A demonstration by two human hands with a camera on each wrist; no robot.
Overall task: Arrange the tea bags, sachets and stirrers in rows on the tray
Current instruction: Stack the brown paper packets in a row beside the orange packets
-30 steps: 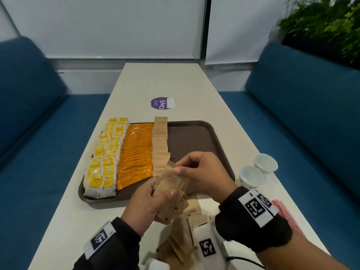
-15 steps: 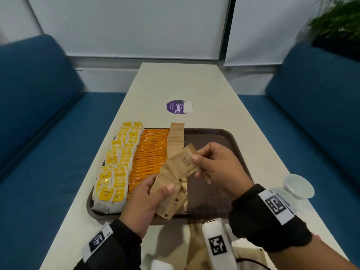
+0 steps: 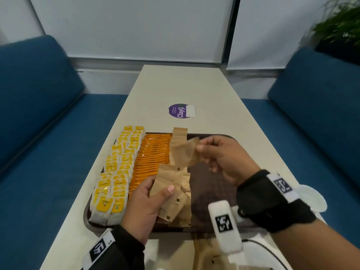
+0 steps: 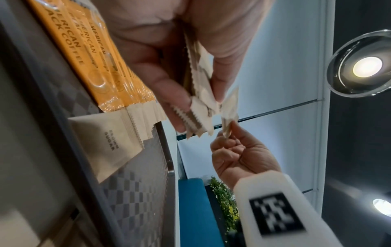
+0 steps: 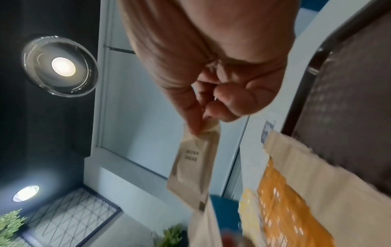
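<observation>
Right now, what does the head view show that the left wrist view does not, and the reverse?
Only the head view shows the rows of yellow tea bags, the purple sticker and the whole brown tray.

Only the left wrist view shows the ceiling lamp and the print on the orange coffee sachets.

Both show the left hand holding a bundle of brown sugar sachets and the right hand pinching a single sachet.

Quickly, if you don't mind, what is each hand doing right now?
Left hand: grips a fanned stack of brown sugar sachets.
Right hand: pinches a single brown sugar sachet by its end, above the tray.
</observation>
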